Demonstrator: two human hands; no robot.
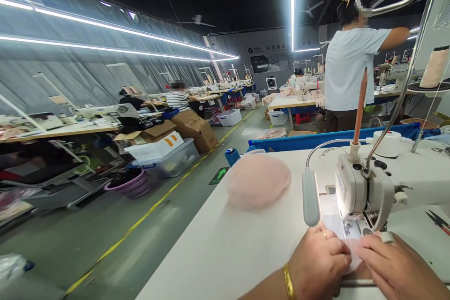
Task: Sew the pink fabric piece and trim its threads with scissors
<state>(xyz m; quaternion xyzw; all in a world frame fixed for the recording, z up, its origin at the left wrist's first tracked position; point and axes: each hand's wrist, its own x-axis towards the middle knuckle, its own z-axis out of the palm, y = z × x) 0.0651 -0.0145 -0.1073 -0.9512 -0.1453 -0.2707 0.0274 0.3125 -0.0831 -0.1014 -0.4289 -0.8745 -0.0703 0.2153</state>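
A white sewing machine point(351, 187) stands on the table at the right, its needle area lit from beside the head. Just in front of the presser foot, my left hand point(316, 258) and my right hand point(390, 258) pinch a small piece of thin, pale fabric point(354, 254) between them. The left hand wears a ring and a gold bangle. The fabric's far edge lies near the foot; whether it is under it I cannot tell. A round pale pink fabric piece point(260, 180) rests on the table to the left.
A grey lamp point(311, 197) hangs close above my left hand. Black-bladed scissors point(438, 220) lie at the right. A blue thread spool point(232, 156) is by the table's far-left edge. Beyond stands a person in a white shirt point(351, 70); boxes point(193, 129) line the aisle.
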